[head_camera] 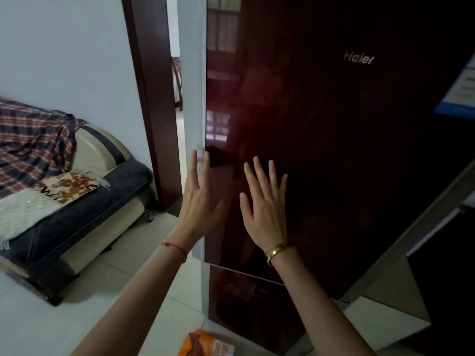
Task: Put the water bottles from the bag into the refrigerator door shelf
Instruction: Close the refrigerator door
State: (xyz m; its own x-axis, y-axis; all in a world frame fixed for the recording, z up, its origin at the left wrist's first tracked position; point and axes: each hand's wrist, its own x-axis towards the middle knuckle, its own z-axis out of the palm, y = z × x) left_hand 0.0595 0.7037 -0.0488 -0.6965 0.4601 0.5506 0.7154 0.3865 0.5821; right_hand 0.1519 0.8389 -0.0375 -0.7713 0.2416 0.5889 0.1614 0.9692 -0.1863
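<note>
Orange bag [205, 343] (writing perhaps illegible) below Haier refrigerator door [334, 150].

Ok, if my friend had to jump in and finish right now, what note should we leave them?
Left hand: open and empty, fingers spread, raised at the left edge of the dark red refrigerator door.
Right hand: open and empty, fingers spread in front of the door; whether it touches the door is unclear.
Things: the door looks shut. An orange bag sits on the floor at the foot of the fridge. No water bottles are visible.
Done: no sign of any bottle placed.
Left: open the door, take the bottles out of the bag, stand them in the door shelf.
</note>
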